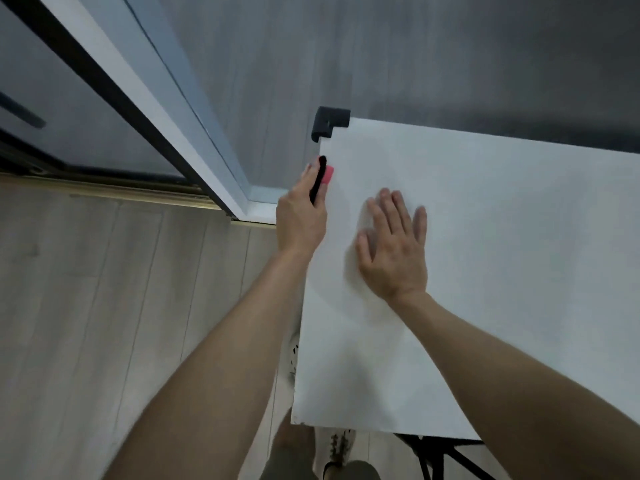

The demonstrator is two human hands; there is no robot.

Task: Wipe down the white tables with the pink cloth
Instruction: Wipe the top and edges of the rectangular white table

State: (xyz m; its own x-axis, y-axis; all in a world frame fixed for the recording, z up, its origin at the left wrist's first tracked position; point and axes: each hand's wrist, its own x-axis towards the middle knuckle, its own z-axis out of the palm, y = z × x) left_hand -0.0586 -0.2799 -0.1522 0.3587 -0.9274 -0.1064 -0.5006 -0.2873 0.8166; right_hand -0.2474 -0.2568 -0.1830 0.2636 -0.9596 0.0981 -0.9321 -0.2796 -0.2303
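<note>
A white table fills the right half of the view, with a black foam guard on its far left corner. My left hand is at the table's left edge and grips a pink cloth together with a thin black piece; only a small pink end shows past the fingers. My right hand lies flat on the tabletop with straight, spread fingers, a short way right of the left hand.
Pale wood floor lies to the left of the table. A white and black door frame runs diagonally at upper left, with dark grey flooring beyond. Black table legs and my shoes show below the near edge.
</note>
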